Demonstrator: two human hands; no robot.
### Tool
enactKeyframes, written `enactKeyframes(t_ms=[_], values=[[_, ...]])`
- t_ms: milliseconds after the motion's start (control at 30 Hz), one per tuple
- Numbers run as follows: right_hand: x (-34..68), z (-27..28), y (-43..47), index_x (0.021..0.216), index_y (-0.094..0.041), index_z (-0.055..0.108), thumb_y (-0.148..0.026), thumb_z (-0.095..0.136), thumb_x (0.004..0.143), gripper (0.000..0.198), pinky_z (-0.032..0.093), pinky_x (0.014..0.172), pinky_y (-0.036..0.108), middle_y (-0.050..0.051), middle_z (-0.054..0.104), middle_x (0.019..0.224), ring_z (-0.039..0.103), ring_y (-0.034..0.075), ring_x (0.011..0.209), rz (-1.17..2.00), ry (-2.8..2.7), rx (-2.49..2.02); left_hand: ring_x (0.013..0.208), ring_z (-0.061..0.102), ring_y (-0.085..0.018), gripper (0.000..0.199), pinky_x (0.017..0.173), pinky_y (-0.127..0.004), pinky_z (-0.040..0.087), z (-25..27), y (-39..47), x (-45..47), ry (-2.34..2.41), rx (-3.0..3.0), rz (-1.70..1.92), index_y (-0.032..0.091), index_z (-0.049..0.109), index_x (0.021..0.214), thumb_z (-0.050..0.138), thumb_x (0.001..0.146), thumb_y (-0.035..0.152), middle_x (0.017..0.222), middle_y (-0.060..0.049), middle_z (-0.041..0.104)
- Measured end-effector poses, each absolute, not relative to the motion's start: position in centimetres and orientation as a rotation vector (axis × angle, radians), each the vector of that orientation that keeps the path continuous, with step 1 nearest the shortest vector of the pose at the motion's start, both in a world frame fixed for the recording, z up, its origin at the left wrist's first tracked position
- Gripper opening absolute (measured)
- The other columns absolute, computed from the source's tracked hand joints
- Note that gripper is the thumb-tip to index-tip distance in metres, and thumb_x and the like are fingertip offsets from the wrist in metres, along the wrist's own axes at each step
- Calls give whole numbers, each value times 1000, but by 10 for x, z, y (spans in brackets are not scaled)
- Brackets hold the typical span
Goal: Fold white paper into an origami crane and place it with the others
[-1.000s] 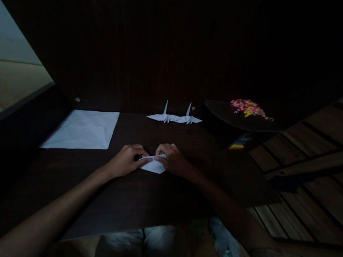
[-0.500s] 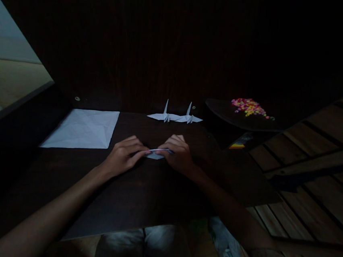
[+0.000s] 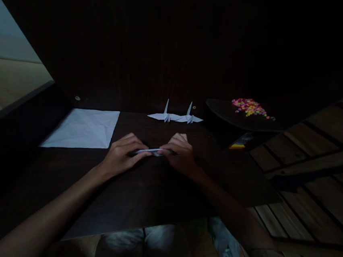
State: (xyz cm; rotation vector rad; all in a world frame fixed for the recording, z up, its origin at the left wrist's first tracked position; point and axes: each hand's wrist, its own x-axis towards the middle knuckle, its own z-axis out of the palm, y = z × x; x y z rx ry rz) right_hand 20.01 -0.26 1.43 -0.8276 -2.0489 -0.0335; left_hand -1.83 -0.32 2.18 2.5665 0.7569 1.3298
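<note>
Between my two hands, just above the dark table, is a small piece of folded white paper (image 3: 154, 152), seen nearly edge-on. My left hand (image 3: 126, 150) pinches its left end between thumb and fingers. On the other end, the thumb and curled fingers of my right hand (image 3: 180, 153) grip the same paper. Fingers cover much of it, so its full shape is hidden. Behind my hands stand two white origami cranes (image 3: 175, 117), side by side with their wings touching. To the left lies a creased sheet of white paper (image 3: 82, 129), spread flat.
A dark upright panel (image 3: 136, 52) rises behind the table (image 3: 116, 198). At the right, a raised rounded shelf (image 3: 222, 109) bears a heap of small colourful pieces (image 3: 249, 107). Wooden slats (image 3: 312, 206) lie beyond the table's right edge, and a plastic bag (image 3: 225, 245) is below.
The folded paper has tilted from showing a flat face to a narrow edge. My left fingers have shifted slightly along it; my right hand stays nearly in place.
</note>
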Motion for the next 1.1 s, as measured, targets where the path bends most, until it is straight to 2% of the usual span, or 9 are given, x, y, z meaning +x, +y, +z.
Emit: enactKeyframes(t_ms=[267,700,1100], values=[[201,14,-3,69,-19,69,-38,63,84,25,37,70,33,0,61,58,51,14,64,-33,-2037,-838,68,58,-14,10,63,-30,47,21,-4,-18,747,2523,1327,16,70,90,65,82,17,78,-5,69],[200,16,-6,71,-19,68,-33,68,81,17,36,70,32,-1,61,59,51,14,64,-61,-1989,-746,66,59,-15,7,60,-29,48,29,-10,-13,730,2338,1422,17,74,83,71,76,16,72,-5,71],[205,10,-8,74,-24,68,-27,60,87,16,31,77,36,-2,65,65,51,15,71,-195,-2101,-809,71,58,-14,10,64,-29,47,30,-11,-13,770,2590,1394,18,71,88,69,78,20,77,-4,67]])
